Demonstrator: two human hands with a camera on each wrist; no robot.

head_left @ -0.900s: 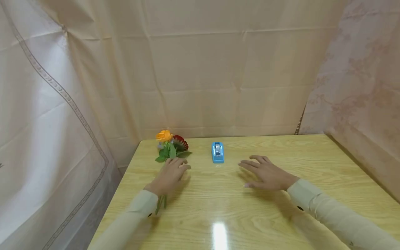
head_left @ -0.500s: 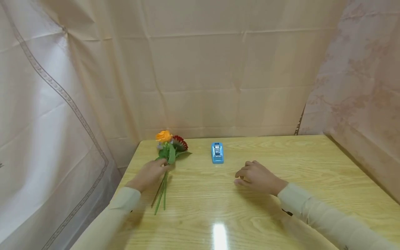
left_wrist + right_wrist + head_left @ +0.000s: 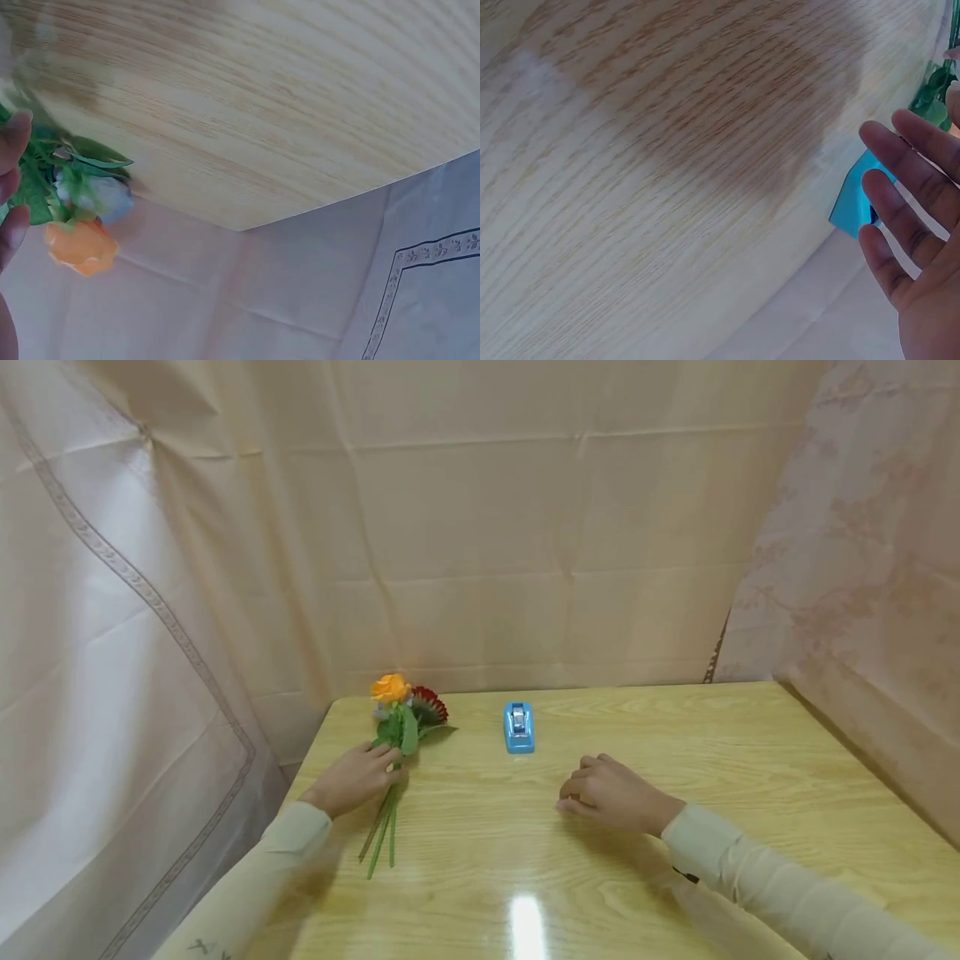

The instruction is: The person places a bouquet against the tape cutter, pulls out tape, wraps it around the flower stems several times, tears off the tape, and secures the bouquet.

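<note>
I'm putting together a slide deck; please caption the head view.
Left hand grips flowers by their stems over a wood-grain table, the empty right hand near a blue tape dispenser.

A pale yellow table (image 3: 660, 727) with wavy wood grain has a glossy top, and a bright patch of reflected light (image 3: 527, 927) shines on its near part. Behind the table hangs a beige cloth (image 3: 465, 527), creased by long horizontal and vertical folds. To the table's left, a whitish cloth (image 3: 82, 668) drapes loosely, crossed by a patterned band (image 3: 150, 597). To the table's right hangs a pinkish cloth (image 3: 870, 568) with a faint floral print.
</note>
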